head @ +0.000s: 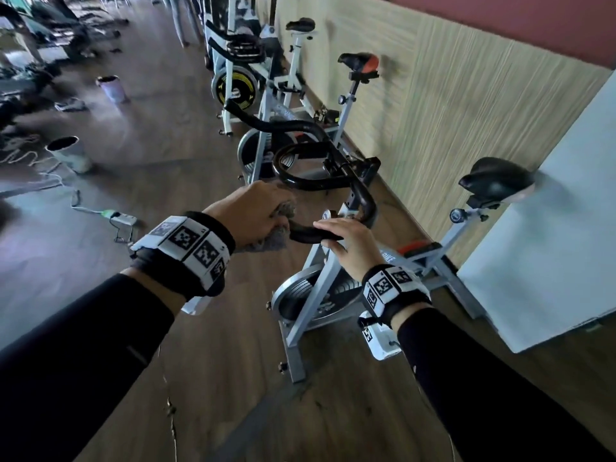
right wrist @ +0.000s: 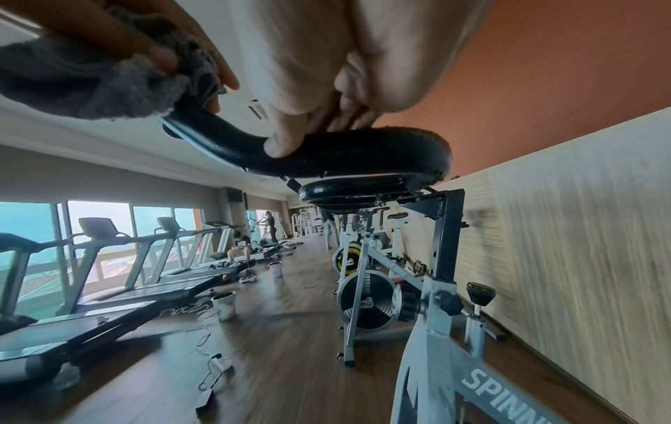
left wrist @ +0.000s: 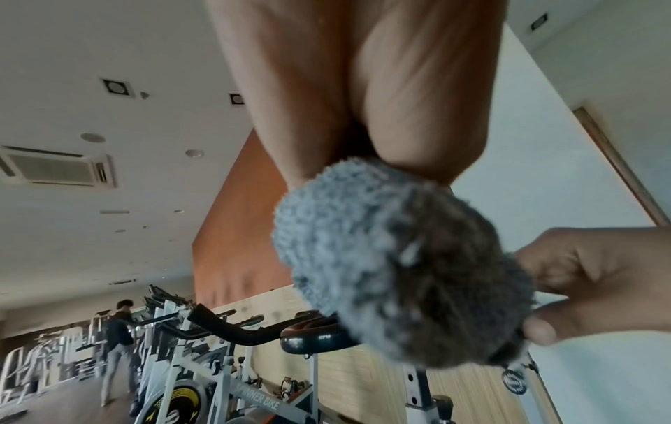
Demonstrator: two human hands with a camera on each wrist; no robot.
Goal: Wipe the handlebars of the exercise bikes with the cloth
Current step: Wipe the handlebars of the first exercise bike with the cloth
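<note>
Our left hand (head: 256,211) grips the cloth (head: 273,240) around the near handlebar (head: 308,233) end, mid-wipe. Our right hand (head: 346,241) clasps the bar beside it. Next, we slide the cloth along.

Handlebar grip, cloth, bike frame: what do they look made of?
Handlebar grip: black, glossy, finely pitted skin, probably foam or rubber over a tube; core hidden.
Cloth: grey, fuzzy looped pile, likely microfibre or terry; bunched in the left hand.
Bike frame: square tubing under light grey-blue paint with printed lettering, probably painted steel.
</note>
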